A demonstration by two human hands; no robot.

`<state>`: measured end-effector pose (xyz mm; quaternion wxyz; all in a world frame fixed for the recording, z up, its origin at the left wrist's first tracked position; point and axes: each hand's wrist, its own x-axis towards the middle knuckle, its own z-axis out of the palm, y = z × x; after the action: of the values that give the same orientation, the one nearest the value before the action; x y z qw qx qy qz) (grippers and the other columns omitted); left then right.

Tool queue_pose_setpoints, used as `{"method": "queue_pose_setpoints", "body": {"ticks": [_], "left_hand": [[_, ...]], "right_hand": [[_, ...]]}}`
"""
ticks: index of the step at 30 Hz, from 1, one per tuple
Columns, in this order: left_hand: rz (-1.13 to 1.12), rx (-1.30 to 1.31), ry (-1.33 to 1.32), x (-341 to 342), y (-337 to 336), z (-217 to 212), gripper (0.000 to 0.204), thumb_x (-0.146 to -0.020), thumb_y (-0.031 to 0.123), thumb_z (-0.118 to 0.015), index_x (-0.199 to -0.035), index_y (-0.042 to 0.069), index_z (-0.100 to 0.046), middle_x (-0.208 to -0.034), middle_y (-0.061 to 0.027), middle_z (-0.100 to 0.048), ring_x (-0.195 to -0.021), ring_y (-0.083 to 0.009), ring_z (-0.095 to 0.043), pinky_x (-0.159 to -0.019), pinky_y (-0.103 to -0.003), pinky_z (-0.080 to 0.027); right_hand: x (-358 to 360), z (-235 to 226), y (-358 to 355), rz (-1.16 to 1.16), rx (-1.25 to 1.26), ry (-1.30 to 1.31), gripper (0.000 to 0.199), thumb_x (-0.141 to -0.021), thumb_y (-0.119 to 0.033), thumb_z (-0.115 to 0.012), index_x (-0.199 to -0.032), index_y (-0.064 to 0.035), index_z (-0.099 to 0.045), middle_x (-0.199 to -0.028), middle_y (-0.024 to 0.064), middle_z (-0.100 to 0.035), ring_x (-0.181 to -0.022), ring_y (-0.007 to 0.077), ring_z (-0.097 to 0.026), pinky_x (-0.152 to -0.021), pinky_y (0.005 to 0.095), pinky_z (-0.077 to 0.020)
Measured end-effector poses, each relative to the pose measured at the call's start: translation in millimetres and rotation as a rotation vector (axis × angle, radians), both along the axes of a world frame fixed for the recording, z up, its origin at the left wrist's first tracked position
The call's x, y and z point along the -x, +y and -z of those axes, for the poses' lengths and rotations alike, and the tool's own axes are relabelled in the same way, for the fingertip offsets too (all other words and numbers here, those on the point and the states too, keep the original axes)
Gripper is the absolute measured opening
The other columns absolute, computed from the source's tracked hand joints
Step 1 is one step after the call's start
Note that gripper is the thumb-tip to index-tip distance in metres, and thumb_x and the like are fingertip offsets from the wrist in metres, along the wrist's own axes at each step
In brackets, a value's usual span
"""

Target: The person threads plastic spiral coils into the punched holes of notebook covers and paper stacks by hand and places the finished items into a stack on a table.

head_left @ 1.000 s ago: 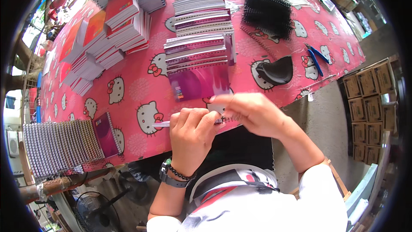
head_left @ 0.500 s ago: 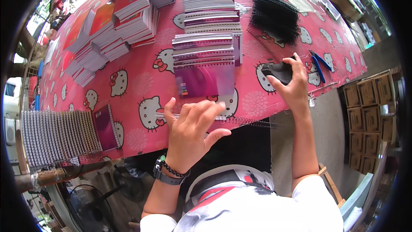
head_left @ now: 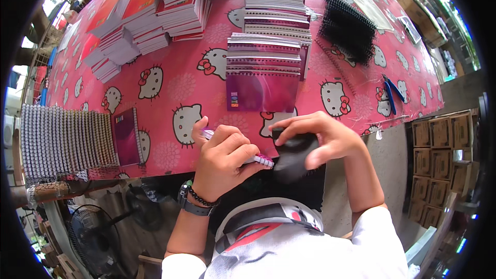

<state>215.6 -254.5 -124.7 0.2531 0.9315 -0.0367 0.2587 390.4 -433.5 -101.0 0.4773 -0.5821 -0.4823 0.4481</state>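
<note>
So there's a small notebook right at the near edge of the table, mostly buried under the left hand, which is closed around it with the fingers curled over the top; only a purple-and-white strip of its edge pokes out at both sides of the fist. Just to the right, touching or nearly touching that notebook, the right hand is clamped on a black bundle, fingers wrapped over it from above. It looks like a bunch of binding coils, but it's too dark to be sure. The left wrist has a dark watch and a bead bracelet. Straight beyond the hands sits a magenta-covered notebook stack, fanned out toward the far side, with more grey-edged stacks behind it. Far right of that there's a black coil pile, and closer to the right edge a pair of blue-handled pliers. Off to the left, a single purple notebook lies flat, just beside a big row of silver wire spirals hanging at the table's left end. Red-covered stacks fill the far left corner. The table has a pink cartoon-cat cloth on it.
</note>
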Motion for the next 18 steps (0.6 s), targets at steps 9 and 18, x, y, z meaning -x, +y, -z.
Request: {"method": "queue_pose_setpoints", "body": {"ticks": [9, 18], "left_hand": [[-0.036, 0.138, -0.1, 3, 2, 12, 0.073, -0.055, 0.034, -0.085, -0.119, 0.019, -0.054, -0.072, 0.0092, -0.057, -0.076, -0.0097, -0.059, -0.104, -0.046, -0.018], [-0.069, 0.158, -0.104, 7, 1, 15, 0.085, -0.058, 0.04, -0.084, -0.131, 0.015, -0.048, -0.072, 0.0092, -0.058, -0.075, -0.0087, -0.059, -0.105, -0.046, -0.018]], "right_hand": [[0, 6, 9, -0.042, 0.04, -0.029, 0.05, -0.084, -0.045, -0.065, -0.105, 0.0001, -0.064, -0.109, 0.0192, -0.063, -0.11, 0.0268, -0.058, -0.09, 0.0349, -0.0436], [13, 0, 22, 0.197, -0.021, -0.193, 0.053, -0.073, -0.05, -0.07, -0.091, 0.0006, -0.066, -0.1, 0.0165, -0.064, -0.099, 0.0314, -0.061, -0.086, 0.0378, -0.0452]]}}
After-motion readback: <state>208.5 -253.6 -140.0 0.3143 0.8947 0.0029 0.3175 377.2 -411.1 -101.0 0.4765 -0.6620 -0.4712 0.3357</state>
